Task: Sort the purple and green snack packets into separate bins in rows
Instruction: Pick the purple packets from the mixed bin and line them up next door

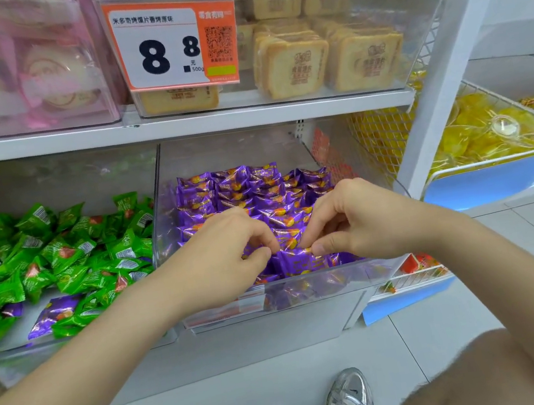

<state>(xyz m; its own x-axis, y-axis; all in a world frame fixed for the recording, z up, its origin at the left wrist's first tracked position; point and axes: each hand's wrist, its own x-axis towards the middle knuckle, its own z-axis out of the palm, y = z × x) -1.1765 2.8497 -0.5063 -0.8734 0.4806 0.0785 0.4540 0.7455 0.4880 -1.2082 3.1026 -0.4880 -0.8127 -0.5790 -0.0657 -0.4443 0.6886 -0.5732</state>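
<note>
Purple packet (pixel 296 260) sits at the front edge of the right bin (pixel 325 301), just behind its clear front wall, and both hands have hold of it. The left hand (pixel 230 242) pinches its left end between thumb and forefinger; the right hand (pixel 355 220) pinches the right end the same way. On both hands the remaining fingers are curled in, and both wrists cross the bin's front rim. The packet's long axis runs side to side along that wall, with its printed face towards the person.

Behind the hands, purple rows (pixel 250 191) fill the bin to its back. In the left bin (pixel 71 342), green packets (pixel 58 254) lie in a loose heap, with stray purple ones (pixel 55 313) near its front edge. Above, a shelf (pixel 177 123) carries a price tag (pixel 172 43) and toast packs (pixel 294 66).
</note>
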